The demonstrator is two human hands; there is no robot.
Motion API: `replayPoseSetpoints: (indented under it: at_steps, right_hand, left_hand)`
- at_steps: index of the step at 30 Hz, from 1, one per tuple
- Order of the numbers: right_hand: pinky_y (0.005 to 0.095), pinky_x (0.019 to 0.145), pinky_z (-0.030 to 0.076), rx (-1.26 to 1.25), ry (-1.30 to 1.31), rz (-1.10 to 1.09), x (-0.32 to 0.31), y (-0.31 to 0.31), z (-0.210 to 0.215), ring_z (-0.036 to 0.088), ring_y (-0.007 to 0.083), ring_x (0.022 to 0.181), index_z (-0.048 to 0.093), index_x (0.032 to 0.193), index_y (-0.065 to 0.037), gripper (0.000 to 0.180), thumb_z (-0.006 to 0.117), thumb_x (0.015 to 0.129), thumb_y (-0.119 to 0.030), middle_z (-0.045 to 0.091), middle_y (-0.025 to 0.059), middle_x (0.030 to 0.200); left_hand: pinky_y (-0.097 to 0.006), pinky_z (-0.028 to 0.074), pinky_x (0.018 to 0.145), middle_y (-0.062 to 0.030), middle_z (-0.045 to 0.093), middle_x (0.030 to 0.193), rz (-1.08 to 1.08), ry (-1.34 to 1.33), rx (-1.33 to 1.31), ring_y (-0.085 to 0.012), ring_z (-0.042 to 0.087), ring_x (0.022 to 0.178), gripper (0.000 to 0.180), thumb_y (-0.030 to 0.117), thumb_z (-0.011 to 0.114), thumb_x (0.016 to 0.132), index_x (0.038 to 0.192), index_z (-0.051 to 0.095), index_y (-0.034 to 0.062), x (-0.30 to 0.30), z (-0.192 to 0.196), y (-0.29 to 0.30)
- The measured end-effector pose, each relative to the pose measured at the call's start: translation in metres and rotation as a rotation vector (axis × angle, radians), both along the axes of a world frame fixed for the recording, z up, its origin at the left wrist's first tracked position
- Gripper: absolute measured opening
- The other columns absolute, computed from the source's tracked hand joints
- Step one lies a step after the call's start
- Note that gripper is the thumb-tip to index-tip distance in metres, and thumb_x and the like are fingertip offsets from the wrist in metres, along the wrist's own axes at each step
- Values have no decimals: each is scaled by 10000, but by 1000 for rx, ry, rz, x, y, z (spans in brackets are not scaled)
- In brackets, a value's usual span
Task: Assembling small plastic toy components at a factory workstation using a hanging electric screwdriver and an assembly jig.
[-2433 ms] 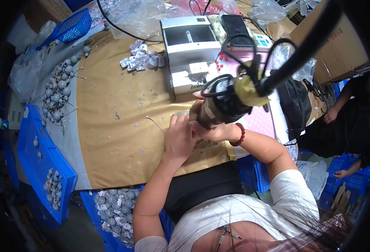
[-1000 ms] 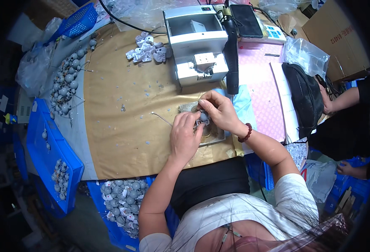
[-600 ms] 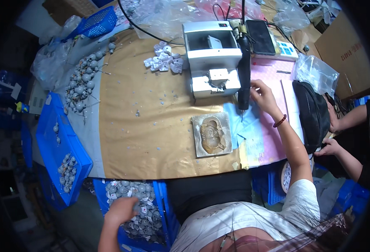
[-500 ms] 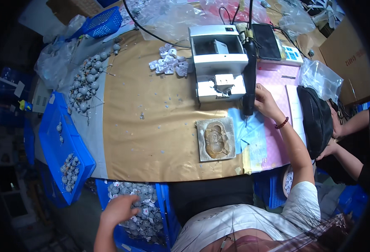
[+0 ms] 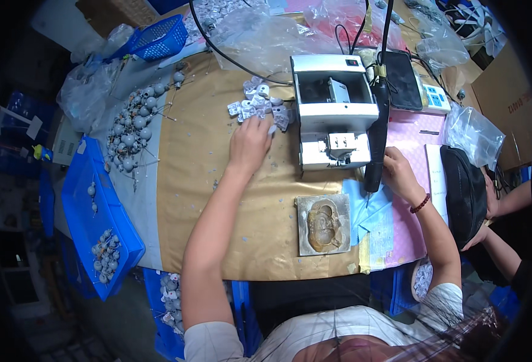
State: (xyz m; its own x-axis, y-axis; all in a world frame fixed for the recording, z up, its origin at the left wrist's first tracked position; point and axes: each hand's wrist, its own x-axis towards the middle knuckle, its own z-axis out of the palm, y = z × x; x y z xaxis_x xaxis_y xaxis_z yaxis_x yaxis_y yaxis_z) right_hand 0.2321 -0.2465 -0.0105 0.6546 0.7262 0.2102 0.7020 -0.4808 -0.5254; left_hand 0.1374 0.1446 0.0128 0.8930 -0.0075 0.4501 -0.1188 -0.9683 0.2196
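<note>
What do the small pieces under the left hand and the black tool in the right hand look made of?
Small white pieces: likely moulded plastic, matte and uniform, under the left hand. Black handheld tool: apparently plastic or rubber, dull black, corded, in the right hand.

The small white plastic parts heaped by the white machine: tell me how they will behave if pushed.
The small white plastic parts lie in a loose heap under the left hand, so they would probably scatter, not move together. They look light and blocky, likely to slide on the brown paper-covered table rather than roll.
</note>
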Motion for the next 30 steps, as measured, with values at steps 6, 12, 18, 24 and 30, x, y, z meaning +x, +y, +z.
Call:
replayPoseSetpoints:
  at_steps: [6,12,18,24,30]
  right_hand:
    - [309,771,503,260,108,-203,3,-12,-8,596,221,867,663,1140,-8,269,585,890,53,610,106,998]
    - [238,726,484,629,568,-219,-36,-2,37,579,79,808,687,1101,13,157,584,1000,-52,633,18,896]
    - [326,773,524,461,350,226,-103,55,58,667,238,863,685,921,-7,139,765,808,10,685,93,887]
    - [382,744,471,224,-227,504,-115,83,33,607,260,859,664,950,-77,256,799,735,-105,643,64,939]
    - [413,815,494,104,-220,475,-124,80,43,599,310,962,686,993,-59,321,803,694,-67,634,96,1000]
  left_hand:
    - [-432,507,778,-131,618,947,-62,242,-194,-349,600,920,217,59,744,769,929,600,33,-141,12,-17]
    - [-424,513,818,-119,606,1002,-176,355,-434,-333,598,962,237,125,785,775,910,614,35,-180,22,-58]
    - [-429,468,908,-121,562,1085,-232,306,-453,-337,531,1051,333,106,825,735,1004,635,54,-137,23,-139]
    - [-453,427,993,-171,492,1247,-138,241,-683,-396,469,1164,560,144,841,713,1195,567,67,-140,19,-110]
    - [-498,381,1059,-210,441,1364,377,49,-209,-417,414,1257,657,209,827,741,1305,528,54,-130,17,114]
